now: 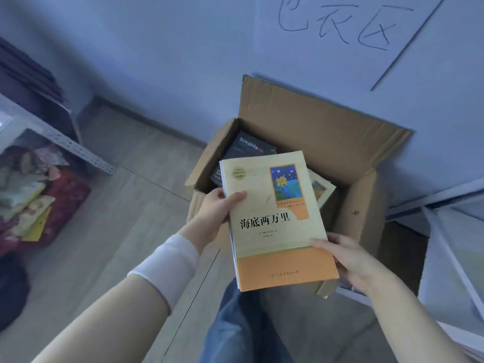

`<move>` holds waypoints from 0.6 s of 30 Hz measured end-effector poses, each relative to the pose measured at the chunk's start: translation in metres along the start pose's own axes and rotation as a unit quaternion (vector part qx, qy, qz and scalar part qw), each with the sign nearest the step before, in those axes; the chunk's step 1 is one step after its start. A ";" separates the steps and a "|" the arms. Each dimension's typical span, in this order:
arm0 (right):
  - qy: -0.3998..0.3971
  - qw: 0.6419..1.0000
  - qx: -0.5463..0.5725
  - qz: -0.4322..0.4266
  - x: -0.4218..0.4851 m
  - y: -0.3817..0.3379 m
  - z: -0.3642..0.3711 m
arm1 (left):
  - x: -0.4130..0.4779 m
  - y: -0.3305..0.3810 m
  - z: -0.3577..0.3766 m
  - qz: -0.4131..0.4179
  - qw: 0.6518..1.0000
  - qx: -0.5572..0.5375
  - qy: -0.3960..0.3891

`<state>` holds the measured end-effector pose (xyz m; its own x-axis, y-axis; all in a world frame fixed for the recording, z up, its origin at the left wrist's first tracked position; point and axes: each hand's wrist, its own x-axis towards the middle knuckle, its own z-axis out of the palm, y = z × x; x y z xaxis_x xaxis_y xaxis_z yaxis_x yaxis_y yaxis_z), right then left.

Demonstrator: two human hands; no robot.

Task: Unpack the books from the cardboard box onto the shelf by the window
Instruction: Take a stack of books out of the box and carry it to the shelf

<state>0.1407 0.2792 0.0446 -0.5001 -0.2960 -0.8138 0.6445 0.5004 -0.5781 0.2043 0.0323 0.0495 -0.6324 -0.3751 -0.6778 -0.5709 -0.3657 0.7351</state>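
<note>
An open cardboard box (322, 132) stands on the floor against the wall, its flaps up. Above its near side I hold a thin stack of books; the top one is a cream and orange book (275, 231) with black Chinese title lettering. My left hand (217, 213) grips the stack's left edge, thumb on the cover. My right hand (343, 255) holds the lower right edge. Inside the box lie a black book (248, 149) and a pale book (320, 188), partly hidden by the held stack.
A grey metal shelf (65, 142) stands at the left with colourful items (31, 200) below it. White shelf rails (450, 247) stand at the right beside the box. My jeans-clad leg (243, 328) is below the books. Wooden floor lies between.
</note>
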 end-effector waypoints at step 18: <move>-0.250 0.906 -0.318 -0.126 -0.268 0.013 0.487 | -0.430 -0.140 -0.451 0.121 0.908 -0.234 0.325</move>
<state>0.5648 -0.0315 0.2265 -0.1586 -0.7177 -0.6781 0.0023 0.6865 -0.7271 0.7924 -0.1395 0.2303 -0.1796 -0.8606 -0.4766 -0.0760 -0.4709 0.8789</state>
